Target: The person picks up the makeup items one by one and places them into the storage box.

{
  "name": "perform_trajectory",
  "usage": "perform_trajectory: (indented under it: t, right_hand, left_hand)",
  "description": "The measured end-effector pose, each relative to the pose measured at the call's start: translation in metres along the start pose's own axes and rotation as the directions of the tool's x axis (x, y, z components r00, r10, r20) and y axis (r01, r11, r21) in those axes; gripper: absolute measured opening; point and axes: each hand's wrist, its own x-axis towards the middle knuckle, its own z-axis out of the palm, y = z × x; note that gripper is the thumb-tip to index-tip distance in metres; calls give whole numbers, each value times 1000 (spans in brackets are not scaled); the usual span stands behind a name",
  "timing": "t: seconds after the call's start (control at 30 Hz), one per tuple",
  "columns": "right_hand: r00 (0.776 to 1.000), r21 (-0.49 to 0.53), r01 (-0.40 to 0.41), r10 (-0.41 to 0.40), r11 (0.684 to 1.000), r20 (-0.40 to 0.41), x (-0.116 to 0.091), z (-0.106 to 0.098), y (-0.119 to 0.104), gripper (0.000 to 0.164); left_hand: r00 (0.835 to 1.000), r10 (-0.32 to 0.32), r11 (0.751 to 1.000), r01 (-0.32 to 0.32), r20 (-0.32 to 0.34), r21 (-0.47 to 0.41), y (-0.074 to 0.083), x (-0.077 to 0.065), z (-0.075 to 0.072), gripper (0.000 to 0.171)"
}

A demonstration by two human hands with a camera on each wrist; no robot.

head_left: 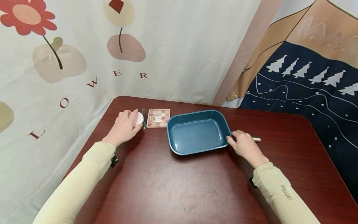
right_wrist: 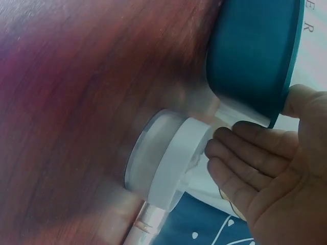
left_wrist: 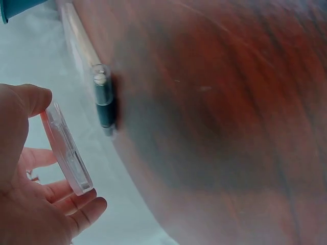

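Head view: the left hand (head_left: 123,126) pinches a flat, round compact (head_left: 139,119); the right hand (head_left: 246,145) pinches the rim of a smooth, blue tub (head_left: 197,133). Left wrist: a shiny, dark tube (left_wrist: 104,104) lies near the left hand on the streaky worktop (left_wrist: 245,66). Right wrist: a round, white-topped jar (right_wrist: 166,158) sits by the right hand.

Shining bright and even in the head view, glaring pale off the near middle of the tabletop (head_left: 184,189) and glinting inside the blue tray (head_left: 195,137); casting soft shadows beside the pale sleeves (head_left: 89,168). Dimming in the wrist views, spreading wide, soft-edged shadow in the left one and blurring wood grain (left_wrist: 245,117).
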Motion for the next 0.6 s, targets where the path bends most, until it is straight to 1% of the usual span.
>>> perform_trajectory:
  t: [0.1, 0.23, 0.33, 0.43, 0.6]
  right_hand:
    - [1000, -7, 6, -6, 1000, -14, 0, 1, -1, 27]
    - [1000, -13, 2, -2, 1000, -19, 0, 1, -2, 27]
    - [1000, -19, -16, 15, 1000, -15, 0, 0, -4, 29]
    - [999, -25, -50, 50, 998, -3, -1, -1, -6, 33]
    - [996, -25, -86, 86, 996, 6, -3, -1, -7, 30]
  left_hand:
    - [999, 27, 1000, -27, -24, 2, 4, 1, -2, 68]
    - [999, 41, 999, -41, -30, -1, 8, 2, -4, 69]
    - [998, 49, 999, -49, -32, -1, 10, 2, -5, 68]
    - [997, 65, 998, -65, -46, 3, 11, 2, -5, 68]
    - [994, 86, 996, -85, -67, 5, 15, 3, -7, 68]
